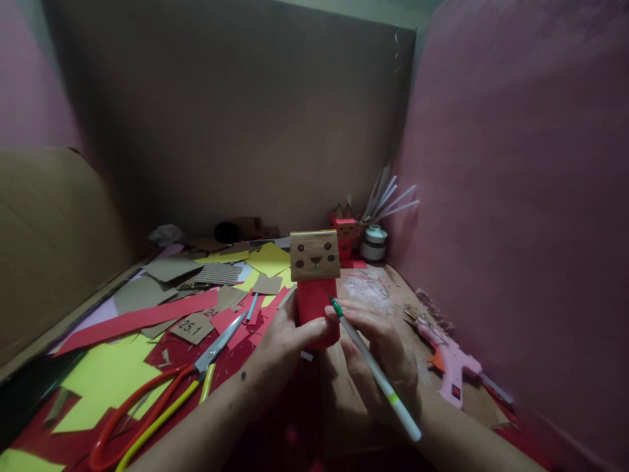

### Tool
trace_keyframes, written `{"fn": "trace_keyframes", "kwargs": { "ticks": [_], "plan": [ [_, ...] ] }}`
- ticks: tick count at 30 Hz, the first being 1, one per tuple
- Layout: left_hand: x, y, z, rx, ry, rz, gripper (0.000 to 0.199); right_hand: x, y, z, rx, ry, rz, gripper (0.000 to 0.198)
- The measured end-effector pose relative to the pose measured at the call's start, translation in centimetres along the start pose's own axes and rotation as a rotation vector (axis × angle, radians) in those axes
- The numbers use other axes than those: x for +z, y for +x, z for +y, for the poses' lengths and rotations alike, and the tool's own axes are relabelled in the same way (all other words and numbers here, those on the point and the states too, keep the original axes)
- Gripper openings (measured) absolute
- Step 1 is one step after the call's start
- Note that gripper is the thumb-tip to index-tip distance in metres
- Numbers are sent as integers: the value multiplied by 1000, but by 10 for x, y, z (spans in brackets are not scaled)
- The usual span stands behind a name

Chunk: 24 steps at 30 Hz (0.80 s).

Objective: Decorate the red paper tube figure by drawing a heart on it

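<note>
Evidently, the drawing was well along. Nearest me, the scissors [209, 354] lay on my left among paper offcuts [105, 373], and the pink glue gun [457, 364] rested on the right side of the worktop [403, 288]. My left hand [282, 341] was closed around the lower part of the red-bodied figure [317, 301], holding it roughly upright before me, while my right hand [388, 347] pinched a green-tipped marker [376, 372], its point by the body's right edge; I couldn't tell whether it touched. On the figure's cardboard head [314, 252], dark spots and a muzzle were in place, with a small green mark below, so I judged the face all but done. The red front showed no drawing I could make out, so that part looked left. Farther back, a second figure [345, 229] stood with pointed pieces on top; mine showed none, perhaps another step outstanding. A jar [374, 244] and pale sticks [403, 208] stood beside it.
</note>
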<state>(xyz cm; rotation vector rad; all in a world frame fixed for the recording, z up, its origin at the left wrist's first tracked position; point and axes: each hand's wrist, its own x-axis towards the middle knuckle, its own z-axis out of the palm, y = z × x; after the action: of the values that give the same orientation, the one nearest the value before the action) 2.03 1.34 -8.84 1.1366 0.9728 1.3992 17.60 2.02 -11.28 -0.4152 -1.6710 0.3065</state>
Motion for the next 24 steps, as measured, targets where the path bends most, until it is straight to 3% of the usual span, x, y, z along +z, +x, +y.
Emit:
{"fn": "trace_keyframes", "kwargs": {
  "ticks": [7, 18, 24],
  "plan": [
    [-1, 0, -3, 31, 24, -39, 13, 2, 3, -5, 30, 68, 13, 44],
    [1, 0, -2, -7, -10, -34, 45, 6, 1, -4, 89, 56, 67, 36],
    [4, -2, 8, -16, 54, -8, 27, 3, 3, 1, 104, 103, 46, 35]
  ]
}}
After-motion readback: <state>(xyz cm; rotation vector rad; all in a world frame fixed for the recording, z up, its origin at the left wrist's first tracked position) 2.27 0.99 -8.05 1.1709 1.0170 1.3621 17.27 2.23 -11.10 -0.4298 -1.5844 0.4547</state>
